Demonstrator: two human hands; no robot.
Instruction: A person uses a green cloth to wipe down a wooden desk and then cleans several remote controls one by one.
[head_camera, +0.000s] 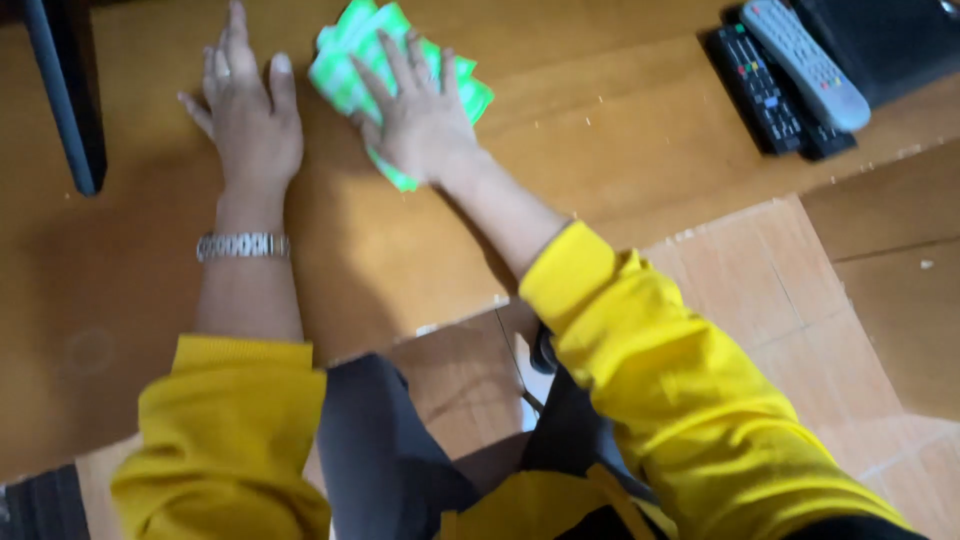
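**Right hand pressed on green cloth, left hand flat on tabletop**

The right hand (420, 115) lies palm down, fingers spread wide, on a folded green-and-white checked cloth (345, 70) at 12 o'clock in the view. The cloth rests on the brown wooden tabletop (400, 250). The left hand (250, 110) lies flat and open on bare wood just beside the cloth, at its 9 o'clock, holding nothing. A metal wristwatch (243, 245) sits on the left wrist. Both yellow sleeves (660, 370) are pushed back. At 2 o'clock, well apart, a grey remote control (805, 62) overlaps a black remote control (765, 95).
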